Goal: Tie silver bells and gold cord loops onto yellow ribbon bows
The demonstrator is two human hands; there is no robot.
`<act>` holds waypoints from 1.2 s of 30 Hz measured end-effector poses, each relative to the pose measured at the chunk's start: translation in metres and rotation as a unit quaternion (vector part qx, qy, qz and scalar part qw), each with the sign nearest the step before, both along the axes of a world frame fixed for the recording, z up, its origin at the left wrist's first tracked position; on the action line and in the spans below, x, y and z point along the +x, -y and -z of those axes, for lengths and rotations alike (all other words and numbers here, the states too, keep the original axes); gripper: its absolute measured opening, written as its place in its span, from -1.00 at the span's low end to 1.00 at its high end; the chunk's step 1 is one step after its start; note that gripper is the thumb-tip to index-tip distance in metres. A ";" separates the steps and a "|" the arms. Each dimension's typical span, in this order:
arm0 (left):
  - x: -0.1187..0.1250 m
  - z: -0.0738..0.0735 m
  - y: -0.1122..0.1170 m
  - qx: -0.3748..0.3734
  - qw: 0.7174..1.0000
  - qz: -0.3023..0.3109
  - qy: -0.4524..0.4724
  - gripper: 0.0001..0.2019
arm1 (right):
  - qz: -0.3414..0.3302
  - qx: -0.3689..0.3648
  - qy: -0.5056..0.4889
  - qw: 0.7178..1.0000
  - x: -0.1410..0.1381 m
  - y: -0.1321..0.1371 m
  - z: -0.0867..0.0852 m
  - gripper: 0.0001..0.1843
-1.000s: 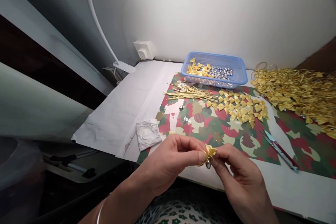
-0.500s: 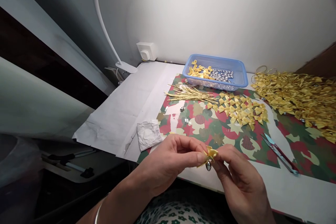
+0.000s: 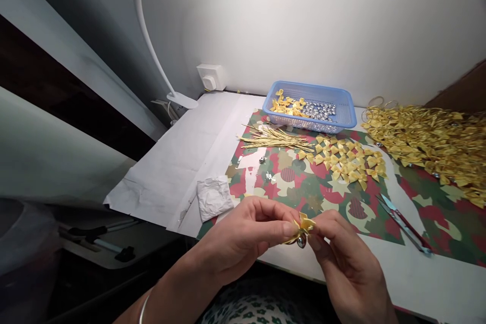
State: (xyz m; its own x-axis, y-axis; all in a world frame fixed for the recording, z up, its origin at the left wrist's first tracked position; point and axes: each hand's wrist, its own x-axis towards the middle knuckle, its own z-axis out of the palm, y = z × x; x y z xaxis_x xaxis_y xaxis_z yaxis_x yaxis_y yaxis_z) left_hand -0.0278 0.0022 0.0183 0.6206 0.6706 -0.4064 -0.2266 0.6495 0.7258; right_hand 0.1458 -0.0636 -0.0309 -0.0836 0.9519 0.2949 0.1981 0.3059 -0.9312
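Between my two hands, over the table's front edge, is a yellow ribbon bow [image 3: 306, 221] with a small silver bell [image 3: 301, 241] hanging beneath it. My left hand [image 3: 248, 225] pinches the bow's left side between thumb and fingers. From the right, my right hand [image 3: 343, 253] pinches the bow's other edge close to the bell; its fingertips partly hide what they grip. Beyond my hands, gold twist ties [image 3: 277, 137] lie in a loose bundle. Several more yellow bows [image 3: 343, 157] are spread on the patterned paper, and a single silver bell [image 3: 261, 160] sits left of them.
A blue plastic basket [image 3: 351, 116] holds bows and silver bells at the back. Finished-looking bows with cords form a large heap [image 3: 429, 136] at right. Scissors [image 3: 406, 225] lie right of my hands. A crumpled white tissue [image 3: 214, 197] and a clamp lamp [image 3: 182, 99] are at left.
The bow has tilted slightly in my fingers, and the bell now sits higher and tighter against it. Both hands stay nearly in place; the view has shifted a little.
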 end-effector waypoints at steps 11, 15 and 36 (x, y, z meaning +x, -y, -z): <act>0.002 -0.001 -0.002 -0.010 1.000 0.004 -0.016 -0.92 | -0.002 0.010 0.023 1.000 0.006 0.000 0.000 -0.72; 0.005 -0.001 -0.004 -0.014 1.000 0.010 -0.024 -0.92 | 0.011 0.015 0.028 0.999 0.007 0.000 0.001 -0.76; 0.008 -0.003 0.001 0.101 0.989 -0.016 -0.105 -0.91 | 0.181 0.015 0.090 0.979 0.001 0.006 0.006 -0.73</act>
State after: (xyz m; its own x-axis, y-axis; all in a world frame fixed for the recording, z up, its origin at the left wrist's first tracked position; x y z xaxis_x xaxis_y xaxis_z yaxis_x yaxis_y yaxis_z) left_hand -0.0197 0.0007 0.0209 0.5146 0.7685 -0.3802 -0.0749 0.4820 0.8729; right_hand 0.1469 -0.0698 -0.0371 0.2044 0.9200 0.3345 0.4582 0.2120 -0.8632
